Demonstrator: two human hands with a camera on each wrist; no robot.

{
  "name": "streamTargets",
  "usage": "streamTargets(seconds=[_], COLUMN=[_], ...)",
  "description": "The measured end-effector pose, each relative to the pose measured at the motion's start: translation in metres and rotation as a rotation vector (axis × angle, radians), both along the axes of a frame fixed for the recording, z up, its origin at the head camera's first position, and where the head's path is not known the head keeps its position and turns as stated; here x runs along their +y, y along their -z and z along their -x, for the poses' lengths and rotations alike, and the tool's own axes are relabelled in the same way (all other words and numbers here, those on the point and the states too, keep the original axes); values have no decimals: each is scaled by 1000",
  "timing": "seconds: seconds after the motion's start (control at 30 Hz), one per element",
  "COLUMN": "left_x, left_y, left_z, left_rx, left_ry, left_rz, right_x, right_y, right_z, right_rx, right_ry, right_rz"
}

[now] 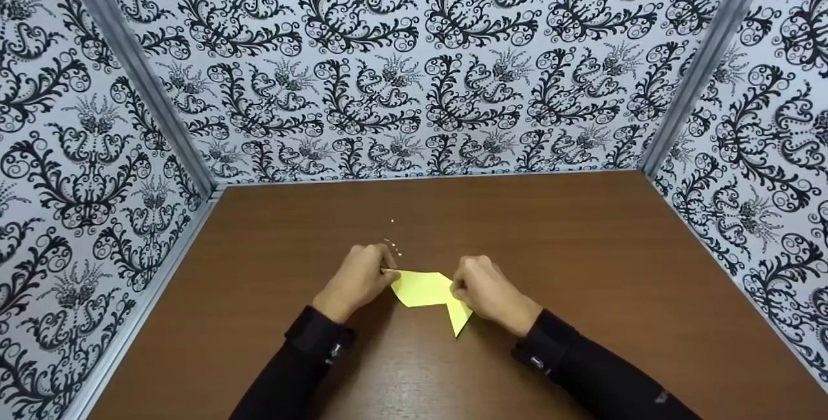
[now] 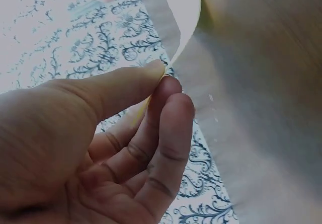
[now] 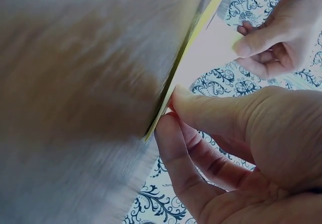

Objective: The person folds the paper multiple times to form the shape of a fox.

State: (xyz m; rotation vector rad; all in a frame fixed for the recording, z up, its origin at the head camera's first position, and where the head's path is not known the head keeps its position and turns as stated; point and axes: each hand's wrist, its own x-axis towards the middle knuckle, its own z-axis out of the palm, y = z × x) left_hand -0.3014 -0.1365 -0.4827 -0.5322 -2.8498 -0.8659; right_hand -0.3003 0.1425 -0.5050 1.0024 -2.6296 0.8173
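Note:
A yellow sheet of folded paper (image 1: 424,288) stretches between my two hands over the brown table. My left hand (image 1: 362,276) pinches its left end between thumb and fingers; in the left wrist view the paper (image 2: 185,17) curves up from the thumb tip. With thumb and fingers, my right hand (image 1: 486,290) pinches the right end. A pointed flap hangs below the paper beside that hand. In the right wrist view the paper (image 3: 201,53) is seen nearly edge-on, with the left hand (image 3: 274,38) at its far end.
Several tiny pale specks (image 1: 394,248) lie on the brown table (image 1: 550,232) beyond the left hand. Walls with black and white scroll patterns (image 1: 427,83) enclose the table at the back and both sides, joined by grey metal posts (image 1: 702,77).

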Motion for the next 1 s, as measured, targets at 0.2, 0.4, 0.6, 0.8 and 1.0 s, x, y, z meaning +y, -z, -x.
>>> streamTargets(seconds=[0.2,0.4,0.6,0.8,1.0], left_x=[9,20,29,33,36], left_y=[-4,-2,1,8,15], left_z=[-14,-26,-33,-38,-42], left_rx=[83,120,156,223,190], left_ry=[53,75,130,171,211], left_rz=[0,10,30,76,53], right_x=[0,-3,-3,-4,-2], right_y=[2,2,1,1,1], right_z=[0,2,3,3,3], right_rx=[-21,-1,29,19,0], right_ry=[-1,-1,11,14,22], right_rz=[-13,-23,-32,-30,-38])
